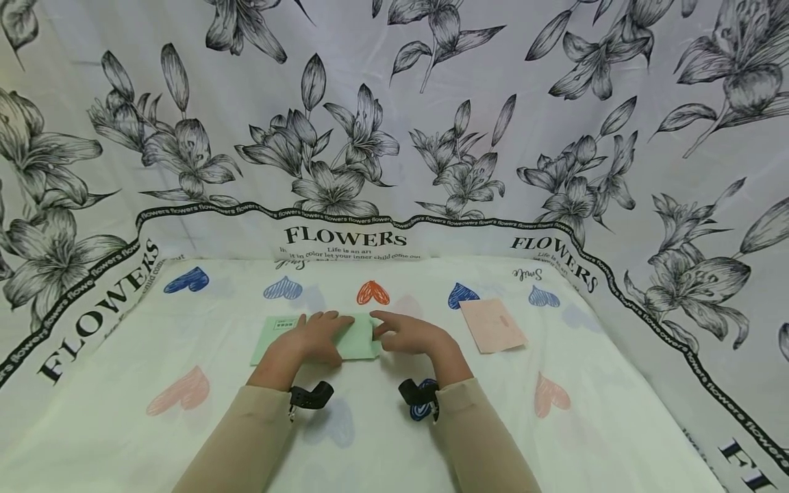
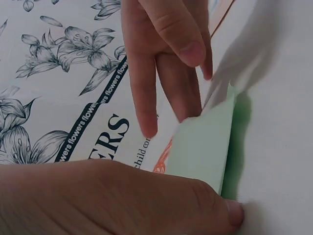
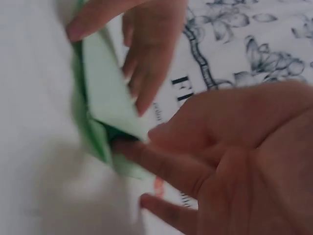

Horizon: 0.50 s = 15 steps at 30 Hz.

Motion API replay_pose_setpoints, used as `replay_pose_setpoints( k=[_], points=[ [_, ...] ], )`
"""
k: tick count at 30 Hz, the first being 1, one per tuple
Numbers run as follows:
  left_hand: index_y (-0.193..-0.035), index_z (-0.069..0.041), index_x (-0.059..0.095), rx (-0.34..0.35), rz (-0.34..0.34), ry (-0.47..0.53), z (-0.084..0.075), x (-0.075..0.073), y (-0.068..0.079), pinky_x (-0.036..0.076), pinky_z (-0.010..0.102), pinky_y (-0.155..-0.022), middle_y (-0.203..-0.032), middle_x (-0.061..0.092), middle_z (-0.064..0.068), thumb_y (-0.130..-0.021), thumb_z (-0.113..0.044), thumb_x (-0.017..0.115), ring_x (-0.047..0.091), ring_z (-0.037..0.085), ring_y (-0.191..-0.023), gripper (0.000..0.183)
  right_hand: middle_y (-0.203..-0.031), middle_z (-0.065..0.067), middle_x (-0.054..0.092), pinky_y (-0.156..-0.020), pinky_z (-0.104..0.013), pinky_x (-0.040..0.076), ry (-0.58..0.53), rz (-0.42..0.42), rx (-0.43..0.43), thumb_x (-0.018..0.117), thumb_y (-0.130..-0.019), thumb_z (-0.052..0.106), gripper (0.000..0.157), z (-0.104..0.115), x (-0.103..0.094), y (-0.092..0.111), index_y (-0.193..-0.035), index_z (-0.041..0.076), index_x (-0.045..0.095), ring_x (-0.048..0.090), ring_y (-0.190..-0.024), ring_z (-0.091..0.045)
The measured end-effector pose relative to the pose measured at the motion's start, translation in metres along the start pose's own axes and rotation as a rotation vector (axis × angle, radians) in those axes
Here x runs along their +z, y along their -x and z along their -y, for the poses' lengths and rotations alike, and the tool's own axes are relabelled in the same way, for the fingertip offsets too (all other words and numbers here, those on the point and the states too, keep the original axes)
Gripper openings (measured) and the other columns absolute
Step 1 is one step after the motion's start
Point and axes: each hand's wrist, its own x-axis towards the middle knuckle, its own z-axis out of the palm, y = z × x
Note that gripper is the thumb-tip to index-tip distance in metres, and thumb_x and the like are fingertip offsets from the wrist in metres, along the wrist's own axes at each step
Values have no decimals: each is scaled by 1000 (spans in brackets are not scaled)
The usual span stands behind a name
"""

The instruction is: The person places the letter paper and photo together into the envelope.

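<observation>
A pale green paper envelope (image 1: pixel 354 342) with a small printed box near its left end lies before me. My left hand (image 1: pixel 312 339) spans it and holds it, thumb (image 2: pixel 215 204) at the near edge and fingers over the far side. At the right end the mouth gapes, as the right wrist view shows. One finger of my right hand (image 1: pixel 416 337) reaches into that opening. The right thumb (image 2: pixel 190 49) stands apart from the paper in the left wrist view. Whatever lies inside the envelope is hidden.
A pink piece of paper (image 1: pixel 491 326), envelope-like, lies to the right of my right hand. Under everything is a white cloth (image 1: pixel 246 418) printed with hearts. A flower-printed curtain (image 1: pixel 394 171) rises behind and at both sides.
</observation>
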Motion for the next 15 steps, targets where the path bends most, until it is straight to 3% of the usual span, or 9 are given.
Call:
replay_pose_setpoints(
  k=[4,7,12,15],
  points=[
    [-140,-19,45,12,-23,2,1,0,0,15,65,-107,-144,38,15,-66,-23,79,30,39,-133,82,-136,2,51,-104,-47,33,-114,36,-19,59,-79,24,78,-7,7,-7,-149,32,26,37,-131,-19],
    [-140,-19,45,20,-25,5,1,2,0,16,64,-106,-144,38,14,-66,-23,79,30,39,-133,82,-136,2,51,-105,-49,31,-151,40,-22,60,-81,26,76,-12,7,-7,-149,31,26,36,-132,-20],
    [-140,-17,46,28,-11,17,0,1,2,17,66,-105,-143,38,15,-66,-22,79,30,40,-133,80,-127,4,59,-102,-48,36,-127,-5,-14,55,-90,24,63,-18,-6,-1,-148,18,31,44,-126,-20],
    [-140,-16,46,26,-7,27,-2,-2,2,16,66,-105,-144,37,17,-67,-21,78,29,41,-133,80,-123,0,61,-96,-46,43,-60,-76,55,55,-93,27,58,-18,-18,8,-146,17,35,53,-116,-20]
  ],
)
